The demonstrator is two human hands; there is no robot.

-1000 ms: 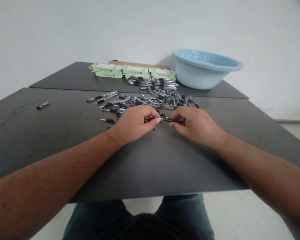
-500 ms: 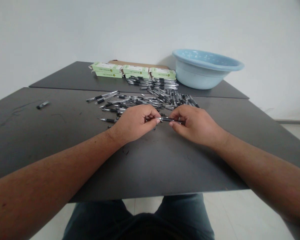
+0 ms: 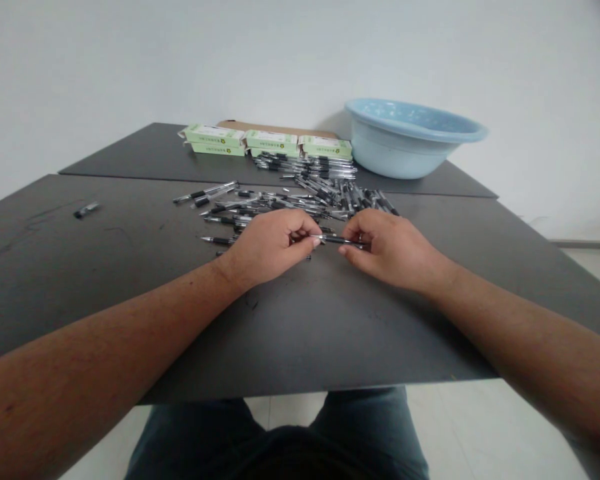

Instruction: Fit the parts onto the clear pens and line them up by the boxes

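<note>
A black-gripped pen (image 3: 334,239) lies level between my two hands over the table. The fingertips of my left hand (image 3: 280,243) pinch its tip end. My right hand (image 3: 387,247) is closed round the other end, and its fingers and palm hide part of the barrel. Just beyond and beside my hands lies a loose heap of pens (image 3: 280,202), clear with black grips. One pen (image 3: 219,241) pokes out to the left from behind my left hand.
Pale green boxes (image 3: 215,137) stand in stacks at the back, with bundled pens (image 3: 305,165) before them. To their right sits a light blue basin (image 3: 405,150). A small clear and black pen part (image 3: 86,210) lies at the left of the dark table (image 3: 300,347).
My right fingers have shifted very slightly on the pen. My left hand and the heap look the same.
</note>
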